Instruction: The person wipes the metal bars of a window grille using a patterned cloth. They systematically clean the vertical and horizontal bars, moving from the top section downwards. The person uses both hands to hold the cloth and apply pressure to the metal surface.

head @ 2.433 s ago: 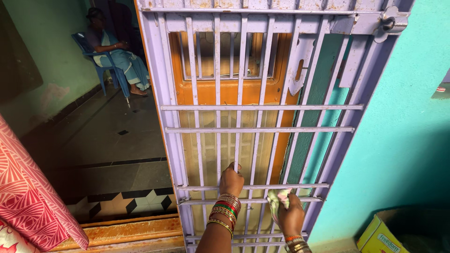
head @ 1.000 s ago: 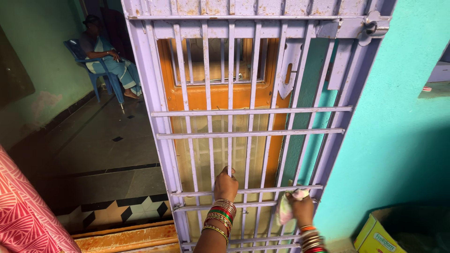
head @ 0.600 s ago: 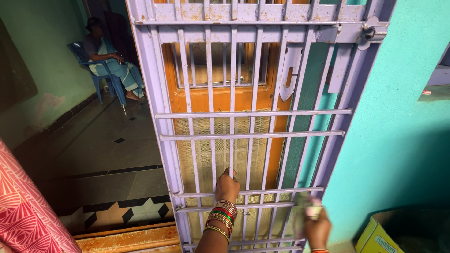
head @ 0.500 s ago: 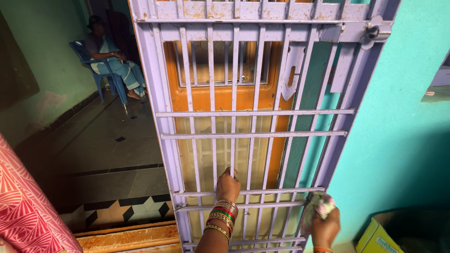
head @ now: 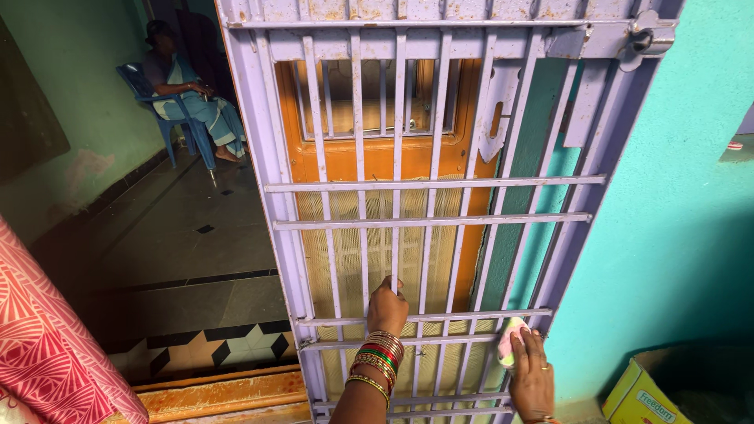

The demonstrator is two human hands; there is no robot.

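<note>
A lilac metal grille gate (head: 424, 182) with vertical bars and crossbars stands open in front of an orange door (head: 369, 161). My left hand (head: 387, 306) is wrapped around one vertical bar just above the lower pair of crossbars; bangles cover the wrist. My right hand (head: 532, 375) presses a small pale cloth (head: 510, 347) flat against the gate's right edge, near the lower crossbars.
Beside the gate on the right is a turquoise wall (head: 675, 235), with a yellow cardboard box (head: 644, 392) at its foot. Through the doorway a person sits on a blue plastic chair (head: 161, 98) on a dark tiled floor (head: 181, 235). Red patterned fabric (head: 47, 345) hangs at lower left.
My right hand with the cloth moved from the lower crossbars out to the gate's right edge and now lies flatter on it. The left hand kept its grip on the bar.
</note>
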